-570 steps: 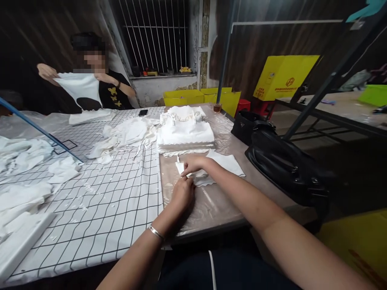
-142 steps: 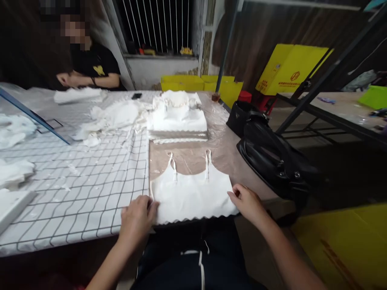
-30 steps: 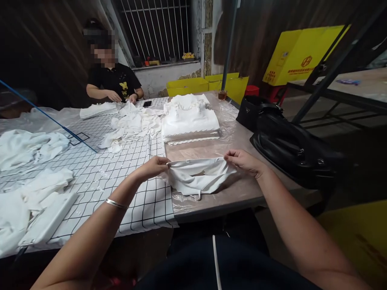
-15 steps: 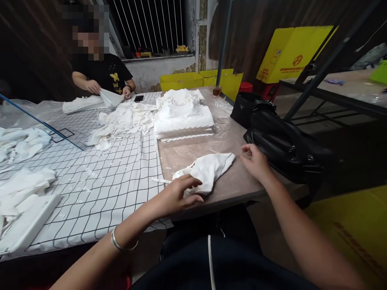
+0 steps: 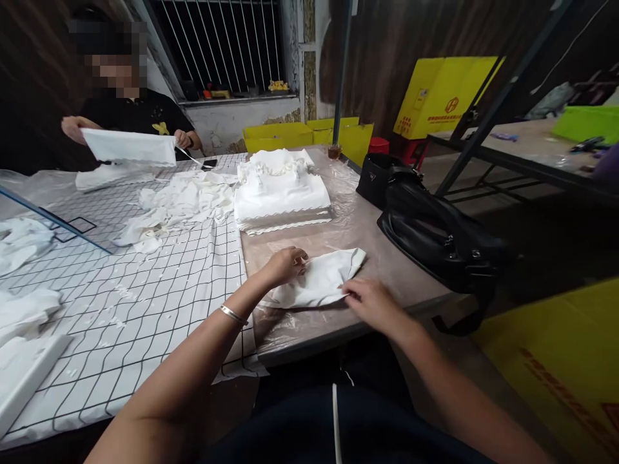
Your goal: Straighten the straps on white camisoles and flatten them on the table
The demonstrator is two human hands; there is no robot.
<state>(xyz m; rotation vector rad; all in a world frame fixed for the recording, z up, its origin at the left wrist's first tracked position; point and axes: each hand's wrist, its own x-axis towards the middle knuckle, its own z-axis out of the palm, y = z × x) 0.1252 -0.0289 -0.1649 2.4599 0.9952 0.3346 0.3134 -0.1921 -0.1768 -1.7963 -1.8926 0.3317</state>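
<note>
A small white cloth garment (image 5: 322, 280) lies spread, partly folded and a little rumpled, on the plastic-covered brown table part before me. My left hand (image 5: 286, 264) is at its far left edge, fingers curled and closed on the fabric. At the near right edge, my right hand (image 5: 371, 301) pinches the cloth between thumb and fingers. Beyond it stands a neat stack of white garments (image 5: 283, 193) with wavy hems.
A black bag (image 5: 430, 225) lies along the table's right edge. Loose white garments (image 5: 184, 200) are heaped on the checked cloth (image 5: 193, 296). Across the table a co-worker (image 5: 130, 116) holds up a white piece. A yellow box (image 5: 556, 361) stands low at right.
My right hand has come left and down from beside the bag onto the garment's near edge. My left hand has moved to its far left edge. The garment lies flatter; the co-worker's piece is raised and spread.
</note>
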